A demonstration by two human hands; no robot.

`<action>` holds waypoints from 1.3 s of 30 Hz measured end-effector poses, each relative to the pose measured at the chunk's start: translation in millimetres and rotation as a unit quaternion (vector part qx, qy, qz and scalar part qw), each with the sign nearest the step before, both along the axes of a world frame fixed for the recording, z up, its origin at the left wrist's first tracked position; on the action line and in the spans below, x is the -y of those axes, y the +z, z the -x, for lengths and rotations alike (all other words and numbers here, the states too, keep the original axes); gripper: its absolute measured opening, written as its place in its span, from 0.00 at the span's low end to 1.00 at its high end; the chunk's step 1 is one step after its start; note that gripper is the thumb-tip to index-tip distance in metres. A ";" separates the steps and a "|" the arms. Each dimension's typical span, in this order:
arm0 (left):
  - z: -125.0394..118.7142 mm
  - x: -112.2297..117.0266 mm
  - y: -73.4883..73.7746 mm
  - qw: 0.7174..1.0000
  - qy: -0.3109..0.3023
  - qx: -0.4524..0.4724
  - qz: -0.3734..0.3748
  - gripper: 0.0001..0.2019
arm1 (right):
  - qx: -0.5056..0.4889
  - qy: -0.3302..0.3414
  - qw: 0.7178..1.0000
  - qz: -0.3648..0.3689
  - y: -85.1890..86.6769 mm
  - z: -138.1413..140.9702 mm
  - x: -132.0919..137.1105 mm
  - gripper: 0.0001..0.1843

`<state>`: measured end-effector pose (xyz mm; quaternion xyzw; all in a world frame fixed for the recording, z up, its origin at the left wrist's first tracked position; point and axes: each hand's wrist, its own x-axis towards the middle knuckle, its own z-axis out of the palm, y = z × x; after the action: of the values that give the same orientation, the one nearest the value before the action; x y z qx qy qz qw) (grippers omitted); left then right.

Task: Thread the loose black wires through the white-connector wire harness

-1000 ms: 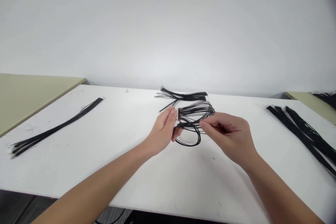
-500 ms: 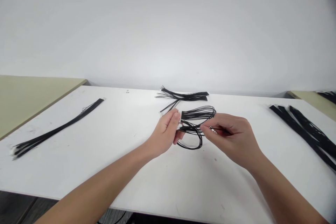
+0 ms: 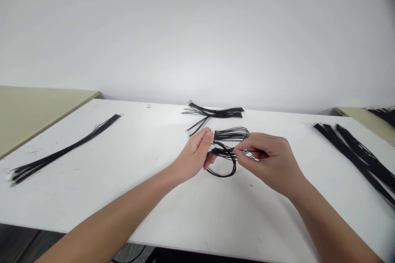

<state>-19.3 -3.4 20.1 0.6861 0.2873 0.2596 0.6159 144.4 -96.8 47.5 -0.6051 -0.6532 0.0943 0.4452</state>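
Note:
My left hand [image 3: 197, 150] grips the white connector end of a black wire harness [image 3: 231, 134], thumb on top. From that end the thin wires run right and curl back in loops above the table. My right hand [image 3: 267, 152] pinches a black wire of the harness between thumb and forefinger, just right of the loops. A stretch of wire passes under its curled fingers. The tip of the pinched wire is hidden.
A pile of black wires [image 3: 220, 112] lies at the back of the white table [image 3: 123, 172]. One bundle [image 3: 70, 148] rests at the left, several flat bundles [image 3: 354, 152] at the right. Beige tabletops [image 3: 37, 111] adjoin on both sides, and a wall [image 3: 185, 28] stands behind.
The right hand, still pinching the wire, has shifted very slightly left. The wire loops sit a little differently. My left hand keeps its grip, and the whole view has shifted a little.

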 end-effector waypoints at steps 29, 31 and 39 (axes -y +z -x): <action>6.9 5.8 3.8 0.992 -0.030 0.072 0.102 0.19 | 0.042 -0.008 0.991 -0.127 -39.9 21.8 -16.4 0.05; 7.9 6.7 4.3 0.989 -0.031 0.072 0.127 0.20 | 0.053 -0.016 0.990 -0.128 -39.3 23.0 -15.7 0.05; 9.2 11.4 4.0 0.981 -0.033 0.074 0.176 0.23 | 0.072 -0.045 0.981 -0.172 -36.8 32.9 -11.9 0.06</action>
<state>-28.5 -14.9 24.2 0.5550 0.2590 0.2348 0.7549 111.5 -84.9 10.7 -0.5536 -0.6622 -0.0835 0.4980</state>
